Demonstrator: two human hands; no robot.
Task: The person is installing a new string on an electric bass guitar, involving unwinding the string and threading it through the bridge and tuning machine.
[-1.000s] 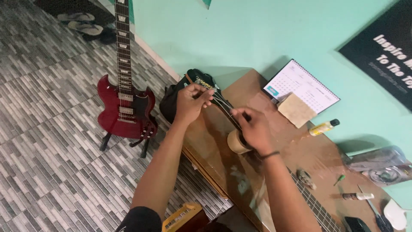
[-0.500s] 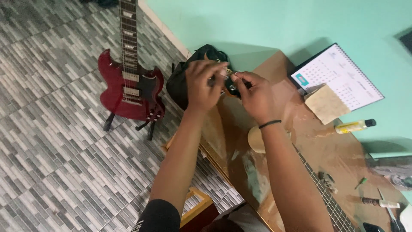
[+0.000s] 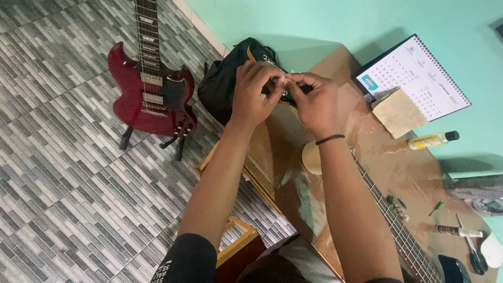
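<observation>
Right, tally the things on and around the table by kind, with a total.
Guitars: 2, red electric guitar on a floor stand, guitar neck on the table
Calendars: 1, desk calendar
Bottles: 1, yellow bottle
Bags: 1, black bag
Total: 5

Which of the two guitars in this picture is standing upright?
The red electric guitar on the tiled floor, propped on a stand. The other guitar lies flat on the brown table.

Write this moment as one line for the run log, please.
left hand: pinching at guitar headstock | right hand: same spot, fingertips meeting | guitar neck: flat on brown table | red guitar: on floor stand
</observation>
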